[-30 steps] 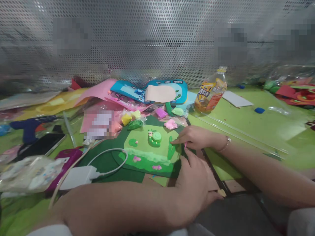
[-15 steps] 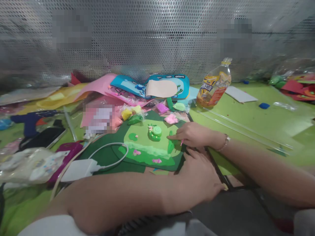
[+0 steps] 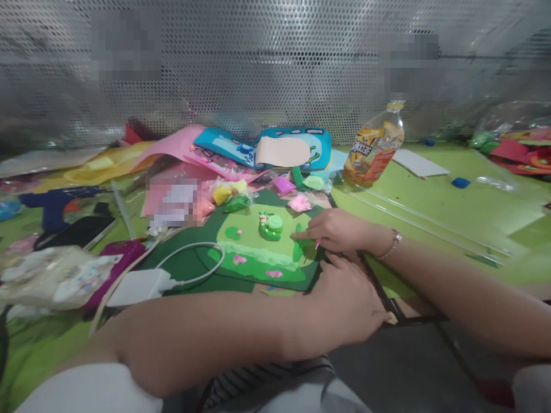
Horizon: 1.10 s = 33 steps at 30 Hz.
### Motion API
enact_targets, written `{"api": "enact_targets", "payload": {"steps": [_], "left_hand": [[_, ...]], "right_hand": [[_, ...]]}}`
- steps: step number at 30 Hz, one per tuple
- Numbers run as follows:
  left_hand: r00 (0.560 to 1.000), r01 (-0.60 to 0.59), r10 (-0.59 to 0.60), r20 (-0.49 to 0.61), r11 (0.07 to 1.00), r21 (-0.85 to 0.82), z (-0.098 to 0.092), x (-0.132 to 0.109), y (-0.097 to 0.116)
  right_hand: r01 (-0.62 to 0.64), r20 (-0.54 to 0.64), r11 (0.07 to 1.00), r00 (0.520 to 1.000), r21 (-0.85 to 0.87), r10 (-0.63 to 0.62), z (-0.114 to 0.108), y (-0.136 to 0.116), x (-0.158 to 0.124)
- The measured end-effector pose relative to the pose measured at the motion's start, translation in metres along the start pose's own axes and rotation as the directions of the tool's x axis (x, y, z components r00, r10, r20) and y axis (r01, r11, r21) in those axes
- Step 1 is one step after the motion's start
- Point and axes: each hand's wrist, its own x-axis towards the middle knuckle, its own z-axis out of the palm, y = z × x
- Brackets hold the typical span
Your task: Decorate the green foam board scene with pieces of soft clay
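A green clay picture lies on a dark green sheet (image 3: pixel 181 269). In its middle sits a light green clay snail (image 3: pixel 272 225), with pink clay bits (image 3: pixel 274 273) along the lower green band. My right hand (image 3: pixel 342 229) is over the picture's right side. Its index finger stretches to an upright green clay leaf (image 3: pixel 298 244), and the other fingers curl round a thin pink stick (image 3: pixel 318 243), mostly hidden. My left hand (image 3: pixel 350 301) rests at the sheet's lower right corner, fingers apart. A small pale yellow bit (image 3: pixel 391 317) shows at its thumb tip.
Bags of coloured clay (image 3: pixel 236 198) lie behind the picture. A tilted plastic bottle (image 3: pixel 372 149) stands at the back right, near clear rods (image 3: pixel 430 221). At left are a white charger (image 3: pixel 140 285) with cable, a phone (image 3: pixel 80 229) and a blue glue gun (image 3: pixel 55 206).
The view has shifted slightly, so the nearer things sit a little higher. Both hands keep nearly the same places, with the right index finger still at the clay leaf.
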Motion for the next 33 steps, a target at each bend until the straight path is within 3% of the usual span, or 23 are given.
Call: {"api": "enact_targets", "payload": {"steps": [10,17,23,29,33], "left_hand": [[0.996,-0.003,0.007,-0.093,0.999,0.036,0.0,-0.002,0.0],[0.995,-0.033,0.037,-0.094,0.999,0.042,0.002,-0.001,-0.001],[0.994,-0.021,0.027,-0.106,0.998,0.059,0.009,-0.003,-0.001],[0.984,-0.034,0.051,-0.172,0.994,0.104,0.008,-0.005,-0.001],[0.989,-0.022,0.033,-0.142,0.997,0.079,0.006,-0.004,-0.002]], "right_hand": [[0.007,0.038,0.999,0.999,0.052,-0.009,0.001,-0.003,0.0],[0.019,0.027,0.995,0.999,0.102,-0.022,0.003,-0.004,0.002],[-0.134,-0.145,0.973,0.976,0.186,0.162,-0.006,0.011,-0.008],[-0.056,0.021,0.974,0.998,0.219,0.053,-0.006,0.02,-0.014],[-0.071,0.083,0.973,0.995,0.218,0.054,-0.004,0.013,-0.011]]}}
